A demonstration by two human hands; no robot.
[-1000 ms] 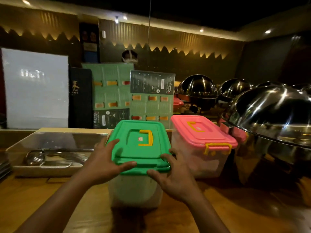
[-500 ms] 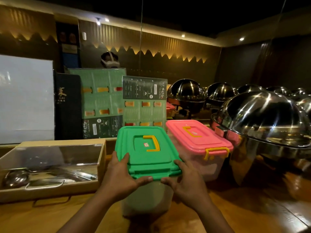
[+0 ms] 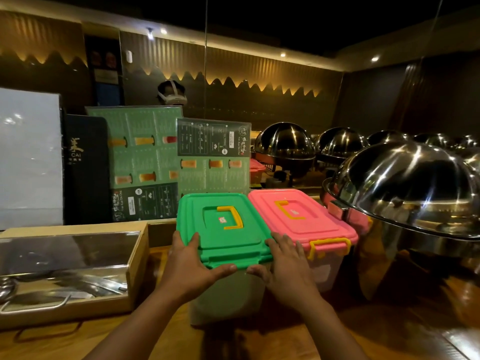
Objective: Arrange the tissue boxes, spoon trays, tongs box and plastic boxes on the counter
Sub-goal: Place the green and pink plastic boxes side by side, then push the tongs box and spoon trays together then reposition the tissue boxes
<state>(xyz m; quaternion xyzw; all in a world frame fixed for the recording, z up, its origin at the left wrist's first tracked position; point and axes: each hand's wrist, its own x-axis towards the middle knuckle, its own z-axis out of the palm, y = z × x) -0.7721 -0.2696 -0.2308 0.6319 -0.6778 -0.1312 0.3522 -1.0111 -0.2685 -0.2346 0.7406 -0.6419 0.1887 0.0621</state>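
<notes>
A clear plastic box with a green lid (image 3: 223, 224) and yellow handle stands on the wooden counter (image 3: 389, 333), side by side with a pink-lidded plastic box (image 3: 304, 219); their lids touch. My left hand (image 3: 189, 266) grips the green lid's near left corner. My right hand (image 3: 285, 266) grips its near right corner, between the two boxes. To the left sits a wooden tongs box (image 3: 137, 258) with a clear cover and metal utensils inside.
A large steel chafing dome (image 3: 410, 193) stands right of the pink box, with more domes (image 3: 285, 144) behind. Green menu boards (image 3: 213, 157), a dark menu and a white panel (image 3: 28, 157) lean along the back.
The green-lidded box has moved away from me and to the right, until it touches the pink-lidded box. Both hands stayed on its near corners.
</notes>
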